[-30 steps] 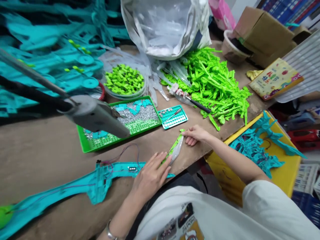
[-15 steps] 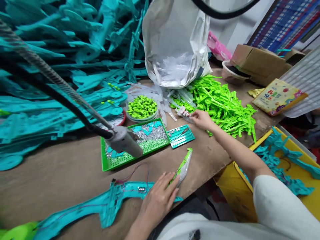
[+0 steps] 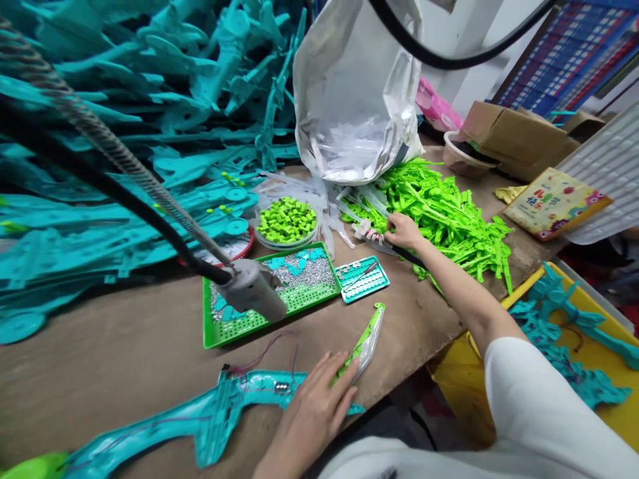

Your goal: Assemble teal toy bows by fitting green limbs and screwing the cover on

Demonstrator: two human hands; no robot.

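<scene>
My left hand lies flat with its fingers outstretched, its fingertips on a narrow bright green and clear plastic piece. Beneath that hand is a long turquoise plastic part, with thin wires and small metal pieces set in it. Farther out, my right hand is closed in a pinch on a black rod-shaped tool; its exact kind is unclear. Beside those fingertips lies a white piece with red-and-white banding. Between the hands sits a small turquoise tray holding round discs and a thin screwdriver-like tool.
A green perforated tray holds many tiny metal pieces. A lamp head on a flexible arm hangs over it. Behind are a bowl of green parts, a white sack and a green heap. A yellow bin stands right.
My right hand has closed more tightly, and the black rod-shaped tool now shows beneath it. My left hand stays on the green and clear piece. The view has shifted slightly.
</scene>
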